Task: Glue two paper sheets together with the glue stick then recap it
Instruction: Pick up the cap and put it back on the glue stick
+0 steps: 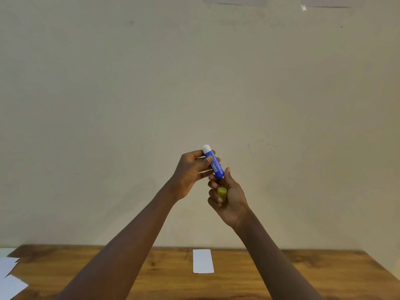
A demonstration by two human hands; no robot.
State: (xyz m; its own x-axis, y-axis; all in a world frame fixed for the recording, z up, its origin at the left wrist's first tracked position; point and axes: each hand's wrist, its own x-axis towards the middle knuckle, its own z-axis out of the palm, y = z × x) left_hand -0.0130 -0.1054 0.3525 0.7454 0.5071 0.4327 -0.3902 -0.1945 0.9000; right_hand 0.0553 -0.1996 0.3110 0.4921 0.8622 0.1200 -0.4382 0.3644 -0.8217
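left hand pinches glue stick | right hand grips its base, cap | light, rigid, smooth; hold mid-barrel | paper strip near tabletop's back edge

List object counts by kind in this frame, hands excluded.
Glue stick body (blue, uncapped): 1, in the left hand
Cap (yellow-green): 1, in the right hand
Paper strip at table centre: 1
Paper pieces at the table's left edge: 2 visible, partly cut off
Wooden table: 1
Total: 6
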